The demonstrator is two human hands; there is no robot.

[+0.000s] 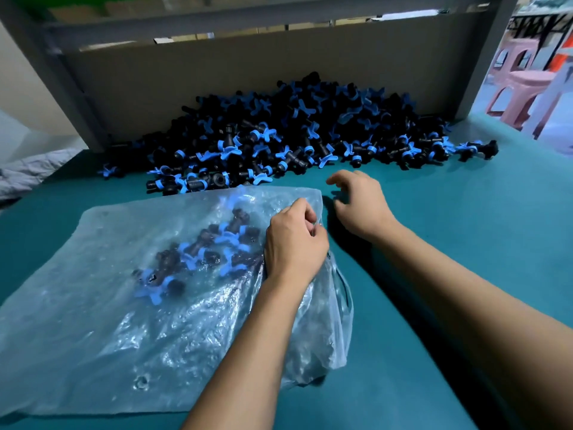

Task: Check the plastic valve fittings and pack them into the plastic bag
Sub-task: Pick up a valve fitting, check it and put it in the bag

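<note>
A big heap of black valve fittings with blue handles lies at the back of the teal table. A clear plastic bag lies flat at the front left, with several fittings showing through it. My left hand pinches the bag's right edge near its mouth. To the right of the bag, my right hand hovers over the table between the bag and the heap. Its fingers are loosely curled and hold nothing.
A cardboard wall in a grey metal frame stands behind the heap. The teal table top stretches to the right. Pink plastic stools stand beyond the table's right edge. Grey cloth lies at the far left.
</note>
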